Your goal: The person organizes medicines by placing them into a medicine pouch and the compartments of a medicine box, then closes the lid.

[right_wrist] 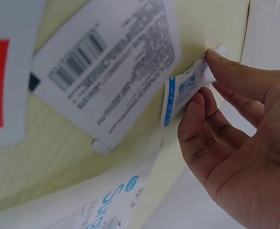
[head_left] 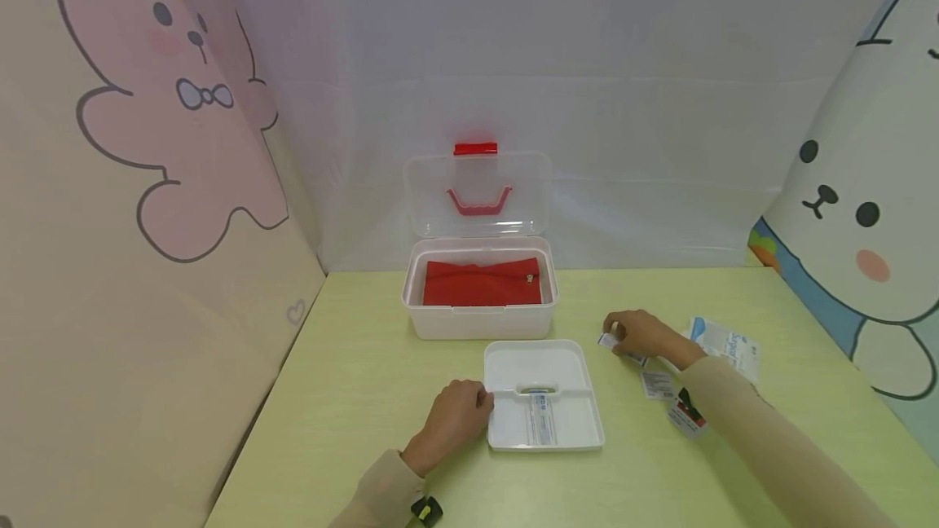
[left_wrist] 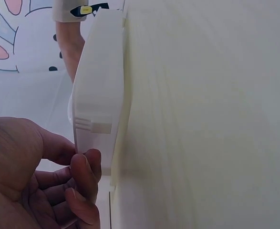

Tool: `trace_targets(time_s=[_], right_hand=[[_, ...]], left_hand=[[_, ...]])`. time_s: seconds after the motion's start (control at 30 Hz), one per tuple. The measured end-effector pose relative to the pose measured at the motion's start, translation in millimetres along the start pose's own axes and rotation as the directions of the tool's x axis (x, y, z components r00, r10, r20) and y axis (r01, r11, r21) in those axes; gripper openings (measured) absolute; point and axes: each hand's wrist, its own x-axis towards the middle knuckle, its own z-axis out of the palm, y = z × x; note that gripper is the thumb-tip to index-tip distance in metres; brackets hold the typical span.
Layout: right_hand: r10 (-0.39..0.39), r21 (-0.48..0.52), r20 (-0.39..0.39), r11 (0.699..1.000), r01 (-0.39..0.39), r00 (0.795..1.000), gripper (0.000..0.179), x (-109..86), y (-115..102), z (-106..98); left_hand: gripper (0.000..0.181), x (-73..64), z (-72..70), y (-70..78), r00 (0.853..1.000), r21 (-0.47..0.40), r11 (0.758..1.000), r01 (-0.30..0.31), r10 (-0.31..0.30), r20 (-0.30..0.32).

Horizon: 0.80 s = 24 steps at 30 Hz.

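My left hand [head_left: 453, 418] pinches the left edge of a shallow white plastic tray [head_left: 513, 365], thumb and curled fingers meeting at its corner in the left wrist view. Inside the tray's lower compartment lies a slim clear packet with blue print [head_left: 541, 418]. Over to the right, my right hand [head_left: 640, 332] pinches a small white packet with blue print [right_wrist: 185, 90] between thumb and fingers, close above the table. Beside it lie a white packet with a barcode [right_wrist: 108, 62] and a red-and-white packet [head_left: 687, 416]. Part of the pinched packet is hidden by the fingers.
Behind the tray stands a white box [head_left: 480, 323], its clear lid [head_left: 429, 194] raised, with a red zipped pouch [head_left: 477, 283] inside. A larger packet printed "Surgical" [head_left: 737, 349] lies right of my right wrist. Curtain-like walls [head_left: 623, 145] border the yellow table [head_left: 330, 398].
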Motion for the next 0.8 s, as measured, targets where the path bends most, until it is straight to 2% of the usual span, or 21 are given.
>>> trace_targets(time_s=[0.2,0.37,0.6,0.8], right_hand=[[-0.016,-0.019,-0.005,1.000,0.016,1.000,0.022,1.3,3.0,2.2],[-0.018,-0.037,-0.037,0.999,0.016,0.999,0.022,1.3,4.2,2.1],[-0.048,-0.034,-0.135,0.998,0.044,0.990,0.017,2.1,6.7,4.6],[-0.093,-0.042,-0.236,0.995,0.085,0.967,0.015,1.5,7.2,1.7]], left_hand=[[0.034,-0.6,-0.9,0.7,1.000,0.009,1.000,0.004,-0.004,0.001],[0.034,-0.5,-2.1,1.6,1.000,0.017,1.000,0.011,-0.011,0.003],[0.035,-1.2,-1.5,2.0,1.000,0.015,1.000,0.008,-0.008,-0.003],[0.034,-2.0,-1.0,1.6,1.000,0.029,1.000,0.000,0.000,-0.013]])
